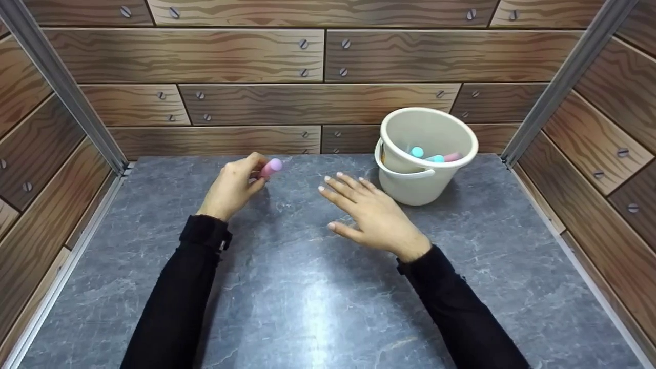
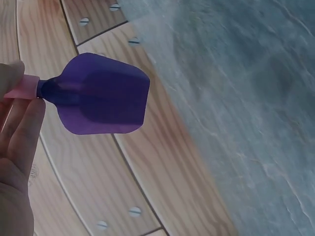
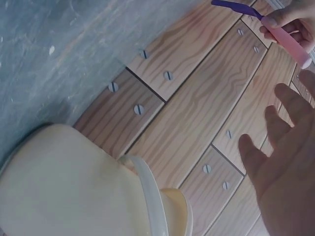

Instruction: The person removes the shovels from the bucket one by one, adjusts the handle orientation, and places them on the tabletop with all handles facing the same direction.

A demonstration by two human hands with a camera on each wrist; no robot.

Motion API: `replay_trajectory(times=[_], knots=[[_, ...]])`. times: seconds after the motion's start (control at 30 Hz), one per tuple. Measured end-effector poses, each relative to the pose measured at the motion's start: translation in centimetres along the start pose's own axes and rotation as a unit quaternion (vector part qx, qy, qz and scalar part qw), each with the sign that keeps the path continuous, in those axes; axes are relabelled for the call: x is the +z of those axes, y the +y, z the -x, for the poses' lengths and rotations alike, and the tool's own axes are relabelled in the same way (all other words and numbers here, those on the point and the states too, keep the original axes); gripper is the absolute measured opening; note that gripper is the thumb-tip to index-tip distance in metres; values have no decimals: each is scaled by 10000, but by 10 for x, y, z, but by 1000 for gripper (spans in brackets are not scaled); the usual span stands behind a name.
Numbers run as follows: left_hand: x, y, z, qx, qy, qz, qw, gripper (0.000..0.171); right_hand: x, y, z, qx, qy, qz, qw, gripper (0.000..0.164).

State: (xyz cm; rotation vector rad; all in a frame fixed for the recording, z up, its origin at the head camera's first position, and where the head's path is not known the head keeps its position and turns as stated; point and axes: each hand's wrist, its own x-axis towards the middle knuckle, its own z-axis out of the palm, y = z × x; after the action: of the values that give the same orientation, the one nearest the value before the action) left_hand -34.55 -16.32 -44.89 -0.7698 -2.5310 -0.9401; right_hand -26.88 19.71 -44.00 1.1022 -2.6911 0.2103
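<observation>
My left hand (image 1: 233,185) grips a small toy shovel (image 1: 267,169) by its pink handle. The handle's lilac end points up toward the head camera. In the left wrist view the purple blade (image 2: 101,96) sticks out past the fingertips; from the head the blade is hidden under the hand. My right hand (image 1: 376,218) hovers over the table with its fingers spread, holding nothing. Just to the right and behind it stands a cream bucket (image 1: 415,188), its handle hanging down at the front.
Inside the bucket lie several things, with turquoise ends (image 1: 416,152) and a pink handle (image 1: 453,157) showing. The grey marbled tabletop (image 1: 287,287) is enclosed by wood-patterned walls (image 1: 246,56) at the back and sides, with metal posts (image 1: 66,87) in the corners.
</observation>
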Motion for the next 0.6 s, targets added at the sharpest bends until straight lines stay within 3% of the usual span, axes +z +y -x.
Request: replay_trajectory(times=[0.3,0.6], knots=[[-11,-23,2,-584,62,355,9976,29,6,-1,0,89,-409,-169,9990,78],[-20,-45,8,-839,89,297,9960,31,6,-1,0,108,-550,-162,9983,78]])
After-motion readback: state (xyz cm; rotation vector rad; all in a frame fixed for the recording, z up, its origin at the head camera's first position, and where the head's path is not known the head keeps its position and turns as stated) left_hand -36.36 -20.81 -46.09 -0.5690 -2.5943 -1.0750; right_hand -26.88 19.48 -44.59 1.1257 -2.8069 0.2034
